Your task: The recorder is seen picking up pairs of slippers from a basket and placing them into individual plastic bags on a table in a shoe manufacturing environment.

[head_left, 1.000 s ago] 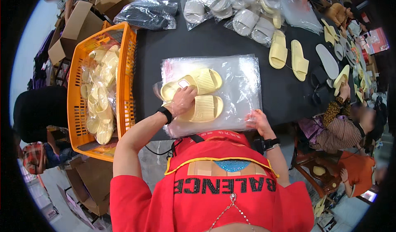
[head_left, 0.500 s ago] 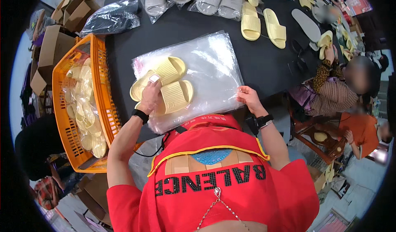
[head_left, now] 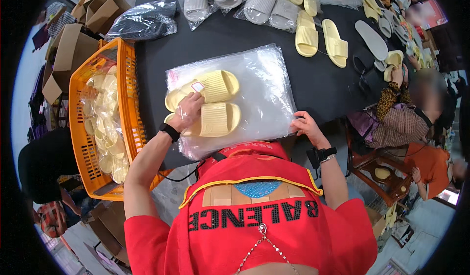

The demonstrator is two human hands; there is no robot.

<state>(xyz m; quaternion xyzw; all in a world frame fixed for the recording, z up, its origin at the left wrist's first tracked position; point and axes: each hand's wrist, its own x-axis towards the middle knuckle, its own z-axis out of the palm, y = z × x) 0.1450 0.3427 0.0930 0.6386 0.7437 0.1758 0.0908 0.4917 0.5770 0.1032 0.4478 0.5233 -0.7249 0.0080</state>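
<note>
A pair of pale yellow slippers, an upper one [head_left: 215, 84] and a lower one [head_left: 216, 120], lies side by side with toes to the right. Beneath them a stack of clear plastic bags [head_left: 264, 86] is spread on the dark table. My left hand [head_left: 187, 109] grips the slippers near their heels, by a small white label [head_left: 197, 87]. Shiny film shows over the back of this hand; whether the slippers are fully inside the top bag I cannot tell. At the stack's right near corner, my right hand [head_left: 307, 127] pinches the bag's edge.
An orange basket [head_left: 128, 89] of bagged yellow slippers stands at the left. Along the table's far side lie bagged grey slippers [head_left: 259, 7], a black bagged bundle [head_left: 142, 21] and loose yellow slippers [head_left: 307, 34]. A co-worker [head_left: 401, 108] holds a yellow slipper at the right.
My left hand has pushed the slippers a little to the right over the bags. My right hand stays at the bag's corner. The whole view has shifted slightly.
</note>
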